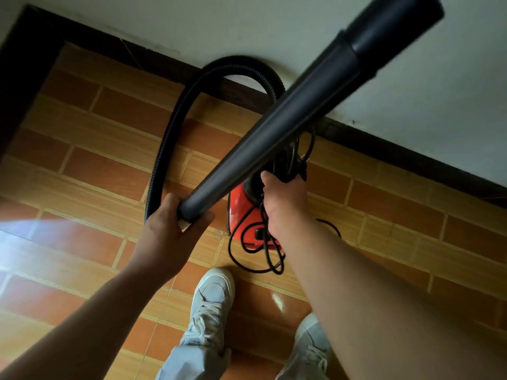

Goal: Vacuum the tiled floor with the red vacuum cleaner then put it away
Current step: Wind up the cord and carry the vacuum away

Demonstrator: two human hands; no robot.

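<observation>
I'm judging the red vacuum cleaner (241,215), at twelve o'clock from my shoes (212,294), as heavy and rigid, my right hand (282,198) curling round the cord (255,259) bunched at its top, my left hand (170,229) gripping the stiff wand (274,127) by its end.

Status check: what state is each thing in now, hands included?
Left hand: grips the black tube at its near end.
Black tube: raised, slanting toward the wall.
Right hand: grips the red vacuum cleaner top and cord.
Red vacuum cleaner: lifted or resting, unclear.
Hose: arched against the wall.
Cord: loose loops.
</observation>
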